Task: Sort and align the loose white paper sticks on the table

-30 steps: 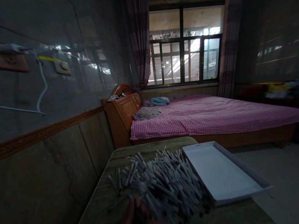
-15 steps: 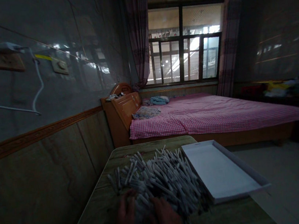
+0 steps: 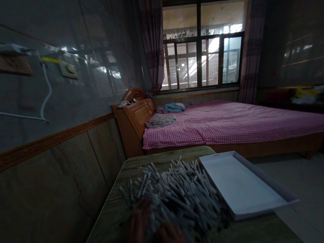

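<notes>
A loose heap of thin, pale, pen-like sticks (image 3: 178, 195) covers the middle of the table, lying at many angles. My left hand (image 3: 139, 227) is at the heap's near left edge, fingers stretched forward along the sticks and slightly blurred. Beside it, my right hand (image 3: 172, 240) bends over the near side of the heap with its fingers curled down. The right fingertips are hidden, and whatever they may hold cannot be made out. A shallow white tray (image 3: 243, 182) lies to the right of the heap.
The green patterned table (image 3: 102, 236) stands close to the tiled wall (image 3: 75, 170) on the left. A bed (image 3: 225, 124) with a pink checked cover is behind it. A socket with a plugged-in charger (image 3: 9, 50) and white cable is on the wall.
My right hand has drawn slightly back and its fingers have curled in. My left hand has shifted forward a little against the sticks. The whole view has swung slightly left.
</notes>
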`<action>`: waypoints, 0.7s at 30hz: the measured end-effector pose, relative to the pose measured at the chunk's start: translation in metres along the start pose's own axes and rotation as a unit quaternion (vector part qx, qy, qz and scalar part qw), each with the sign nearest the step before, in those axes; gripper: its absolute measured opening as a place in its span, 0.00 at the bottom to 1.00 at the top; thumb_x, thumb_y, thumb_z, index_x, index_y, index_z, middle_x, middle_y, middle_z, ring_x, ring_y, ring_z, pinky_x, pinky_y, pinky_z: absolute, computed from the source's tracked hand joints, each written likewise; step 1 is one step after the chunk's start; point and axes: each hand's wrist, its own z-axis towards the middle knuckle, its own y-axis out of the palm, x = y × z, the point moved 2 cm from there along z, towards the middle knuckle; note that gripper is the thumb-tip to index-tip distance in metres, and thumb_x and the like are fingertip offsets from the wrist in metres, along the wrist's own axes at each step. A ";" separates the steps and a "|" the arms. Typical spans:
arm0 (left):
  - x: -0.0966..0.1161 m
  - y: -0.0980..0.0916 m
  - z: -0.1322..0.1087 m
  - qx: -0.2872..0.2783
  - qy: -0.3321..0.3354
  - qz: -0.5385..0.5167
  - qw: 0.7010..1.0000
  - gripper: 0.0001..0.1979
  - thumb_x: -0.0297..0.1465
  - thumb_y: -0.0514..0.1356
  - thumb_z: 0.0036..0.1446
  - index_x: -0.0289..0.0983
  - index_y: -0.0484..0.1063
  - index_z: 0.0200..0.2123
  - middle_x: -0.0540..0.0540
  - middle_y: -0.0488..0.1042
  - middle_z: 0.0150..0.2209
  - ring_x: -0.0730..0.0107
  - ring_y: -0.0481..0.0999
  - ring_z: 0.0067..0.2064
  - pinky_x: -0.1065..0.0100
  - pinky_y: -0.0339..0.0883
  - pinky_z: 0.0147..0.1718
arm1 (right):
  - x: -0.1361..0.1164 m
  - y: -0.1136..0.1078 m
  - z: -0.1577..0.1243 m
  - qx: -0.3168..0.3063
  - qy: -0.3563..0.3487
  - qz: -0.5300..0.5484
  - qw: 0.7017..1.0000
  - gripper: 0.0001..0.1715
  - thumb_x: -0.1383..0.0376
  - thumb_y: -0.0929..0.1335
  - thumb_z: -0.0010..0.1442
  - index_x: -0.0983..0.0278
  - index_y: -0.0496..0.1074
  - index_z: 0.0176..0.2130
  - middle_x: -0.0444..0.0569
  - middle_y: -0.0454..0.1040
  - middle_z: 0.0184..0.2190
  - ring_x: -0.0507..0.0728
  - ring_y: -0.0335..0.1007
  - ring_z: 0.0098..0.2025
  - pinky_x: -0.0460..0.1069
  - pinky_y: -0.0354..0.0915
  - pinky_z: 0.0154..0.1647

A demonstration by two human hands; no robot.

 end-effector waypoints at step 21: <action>0.029 -0.052 0.029 -0.002 0.176 0.742 0.646 0.17 0.31 0.51 0.64 0.40 0.80 0.46 0.37 0.82 0.46 0.53 0.78 0.48 0.55 0.66 0.50 | -0.003 0.010 -0.017 0.062 -0.035 0.065 0.995 0.06 0.65 0.73 0.58 0.56 0.74 0.29 0.45 0.74 0.28 0.59 0.71 0.32 0.51 0.65 0.29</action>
